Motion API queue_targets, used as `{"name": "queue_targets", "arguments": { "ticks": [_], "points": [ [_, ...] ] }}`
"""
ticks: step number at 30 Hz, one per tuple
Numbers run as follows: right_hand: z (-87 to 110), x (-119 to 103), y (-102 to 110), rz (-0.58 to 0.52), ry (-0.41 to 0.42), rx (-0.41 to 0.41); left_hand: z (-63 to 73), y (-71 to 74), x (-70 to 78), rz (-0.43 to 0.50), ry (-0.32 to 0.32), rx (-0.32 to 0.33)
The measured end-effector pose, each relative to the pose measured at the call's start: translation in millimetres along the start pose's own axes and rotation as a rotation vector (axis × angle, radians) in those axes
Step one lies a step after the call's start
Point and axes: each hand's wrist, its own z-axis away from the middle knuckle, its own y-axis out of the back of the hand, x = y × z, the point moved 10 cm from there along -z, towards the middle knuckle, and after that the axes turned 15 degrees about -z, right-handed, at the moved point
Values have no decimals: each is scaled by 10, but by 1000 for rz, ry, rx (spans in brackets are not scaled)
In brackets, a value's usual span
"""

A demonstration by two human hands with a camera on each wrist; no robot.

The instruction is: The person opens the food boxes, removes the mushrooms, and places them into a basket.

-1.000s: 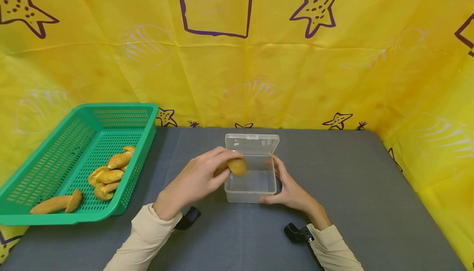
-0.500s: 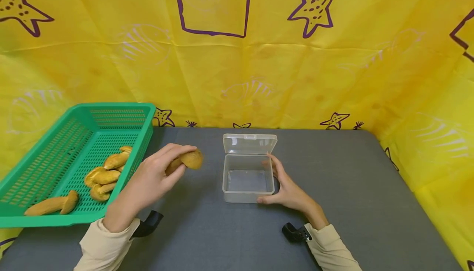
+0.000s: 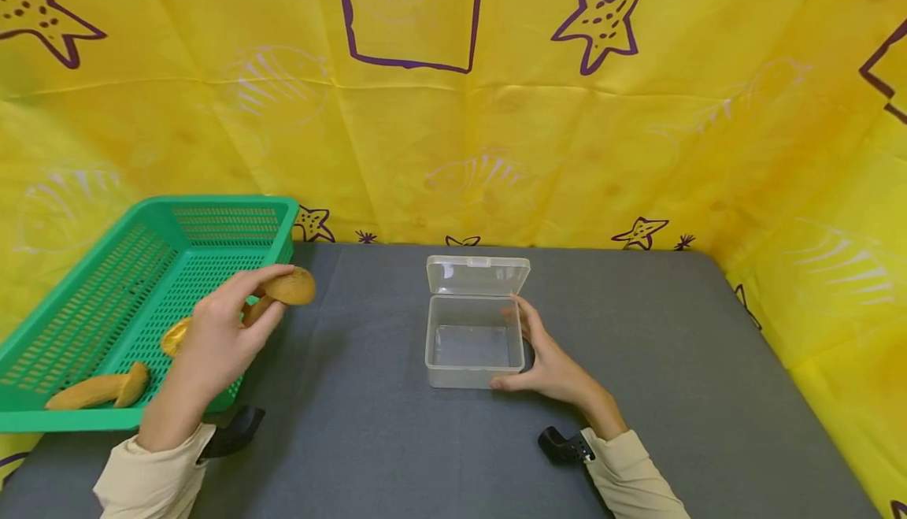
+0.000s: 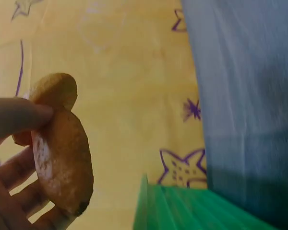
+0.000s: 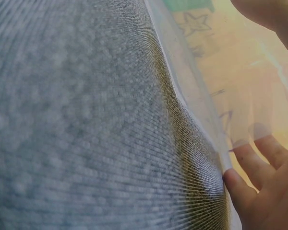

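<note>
Over the basket's right side, my left hand [image 3: 212, 338] pinches a brown mushroom [image 3: 292, 287] between thumb and fingers. In the left wrist view this mushroom [image 4: 65, 163] shows a rounded cap and a thick stem with a dark end. My right hand [image 3: 556, 369] grips the right side of a clear plastic box [image 3: 460, 379], thumb at the front corner and fingers toward the back. The box's hinged lid [image 3: 478, 275] stands raised, and nothing is seen inside. The right wrist view shows the fingers of that hand [image 5: 266, 201] against the clear wall.
A green perforated basket [image 3: 67, 422] stands at the left. One mushroom [image 3: 88, 391] lies near its front edge, and another, yellowish one [image 3: 173, 338] is partly hidden by the left hand. Grey cloth [image 3: 638, 346] covers the table; a yellow patterned curtain [image 3: 397, 141] hangs behind.
My left hand has moved left from above the box to the basket's edge, still holding the mushroom. It now hides several mushrooms in the basket. The right hand stays on the box.
</note>
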Motion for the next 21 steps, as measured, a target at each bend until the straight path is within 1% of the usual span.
{"name": "queue_targets", "arguments": {
  "ticks": [6,11,18,21],
  "points": [
    [1,9,1,10,-4,-1,140,114,-304,-41,94,27],
    [2,3,-1,12,-6,-1,278,148,-539,-33,161,21],
    [8,-6,1,13,-9,0,444,112,-780,7,224,-84],
    [6,-3,-1,14,-10,-2,508,132,-870,7,259,-102]
  ]
}}
